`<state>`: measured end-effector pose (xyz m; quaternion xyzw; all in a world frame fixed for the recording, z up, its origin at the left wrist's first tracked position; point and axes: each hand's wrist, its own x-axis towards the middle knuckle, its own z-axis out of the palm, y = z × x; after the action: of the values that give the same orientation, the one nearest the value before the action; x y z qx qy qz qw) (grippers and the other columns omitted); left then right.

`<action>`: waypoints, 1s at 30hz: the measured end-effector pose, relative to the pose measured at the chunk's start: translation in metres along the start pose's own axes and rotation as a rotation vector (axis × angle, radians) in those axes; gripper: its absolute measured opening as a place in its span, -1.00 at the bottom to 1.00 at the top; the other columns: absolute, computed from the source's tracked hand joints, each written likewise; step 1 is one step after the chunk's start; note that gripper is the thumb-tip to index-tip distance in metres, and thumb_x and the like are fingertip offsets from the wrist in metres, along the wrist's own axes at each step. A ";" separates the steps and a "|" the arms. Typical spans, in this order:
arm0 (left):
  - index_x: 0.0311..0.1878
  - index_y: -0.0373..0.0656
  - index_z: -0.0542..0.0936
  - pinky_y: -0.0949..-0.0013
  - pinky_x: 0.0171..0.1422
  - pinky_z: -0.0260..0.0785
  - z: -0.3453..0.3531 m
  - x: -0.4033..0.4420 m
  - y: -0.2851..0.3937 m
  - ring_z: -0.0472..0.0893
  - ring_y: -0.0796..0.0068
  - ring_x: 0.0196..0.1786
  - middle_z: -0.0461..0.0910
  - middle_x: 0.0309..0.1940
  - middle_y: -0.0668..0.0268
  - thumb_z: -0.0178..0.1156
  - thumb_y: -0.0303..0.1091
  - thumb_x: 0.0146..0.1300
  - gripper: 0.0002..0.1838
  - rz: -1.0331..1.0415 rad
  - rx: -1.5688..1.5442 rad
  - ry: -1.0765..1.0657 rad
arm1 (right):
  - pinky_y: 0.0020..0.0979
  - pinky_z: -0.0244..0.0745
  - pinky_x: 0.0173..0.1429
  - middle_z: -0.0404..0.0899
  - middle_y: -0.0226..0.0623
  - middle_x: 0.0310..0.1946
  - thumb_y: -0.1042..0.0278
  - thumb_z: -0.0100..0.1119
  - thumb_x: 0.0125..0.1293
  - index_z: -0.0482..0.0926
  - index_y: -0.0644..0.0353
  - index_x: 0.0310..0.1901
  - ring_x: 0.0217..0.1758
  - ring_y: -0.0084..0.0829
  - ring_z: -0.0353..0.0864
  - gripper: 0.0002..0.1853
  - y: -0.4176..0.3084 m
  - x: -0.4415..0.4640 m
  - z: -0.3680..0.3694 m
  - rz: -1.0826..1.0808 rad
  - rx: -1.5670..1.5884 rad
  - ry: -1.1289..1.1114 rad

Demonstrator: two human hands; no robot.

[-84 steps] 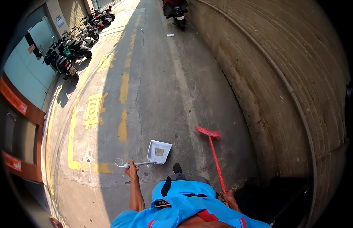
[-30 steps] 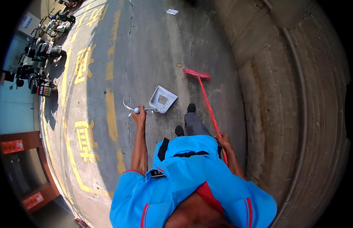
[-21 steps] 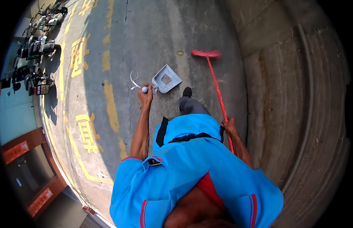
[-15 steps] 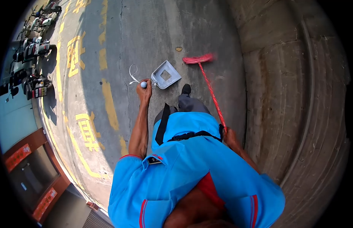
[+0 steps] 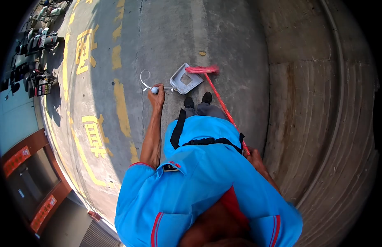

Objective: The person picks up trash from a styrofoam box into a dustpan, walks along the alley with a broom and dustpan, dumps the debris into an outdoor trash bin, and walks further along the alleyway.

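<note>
Since half a second ago, the broom [image 5: 222,104] has swung leftward, and its red head [image 5: 202,69] now overlaps the front edge of the dustpan [image 5: 184,87] in view; whether they touch, I cannot tell. The left hand [image 5: 156,96] is closed round the dustpan's handle beside the round knob [image 5: 155,90], while the right hand [image 5: 254,157] wraps the broom's upper shaft, its fingers partly hidden. Good work here probably means pressing the pan's lip flat to the ground [image 5: 236,82], facing it squarely to the bristles, and using short, low strokes so nothing skips past. A flat tan bit [image 5: 202,53] lies ahead of both tools, apart from them. Both shoes [image 5: 207,97] are just behind the pan, best left out of the stroke's path
</note>
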<state>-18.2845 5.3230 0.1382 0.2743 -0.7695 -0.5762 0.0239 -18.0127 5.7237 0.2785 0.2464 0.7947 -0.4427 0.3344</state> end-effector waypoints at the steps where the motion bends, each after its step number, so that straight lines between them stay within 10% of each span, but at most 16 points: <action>1: -0.40 -0.28 0.64 0.51 -0.51 0.31 -0.001 0.003 0.001 0.48 0.62 -0.60 0.51 -0.69 0.33 0.21 -0.30 0.04 -0.79 -0.018 -0.031 0.014 | -0.46 0.19 -0.71 0.34 -0.38 -0.71 0.46 0.03 0.10 0.52 0.32 -0.29 -0.73 -0.62 0.31 -0.84 -0.010 0.010 -0.001 0.032 0.047 0.010; 30: -0.33 -0.32 0.53 0.47 -0.62 0.46 0.146 0.265 0.131 0.53 0.46 -0.67 0.49 -0.59 0.25 0.24 -0.30 0.02 -0.75 -0.140 -0.189 0.306 | -0.38 0.32 -0.67 0.40 -0.29 -0.71 0.39 0.14 0.11 0.49 0.35 -0.41 -0.74 -0.47 0.40 -0.83 -0.212 0.363 -0.198 0.077 0.050 0.058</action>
<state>-18.6127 5.3556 0.1326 0.4082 -0.6783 -0.5978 0.1263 -18.4583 5.8266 0.1969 0.2977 0.7826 -0.4420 0.3218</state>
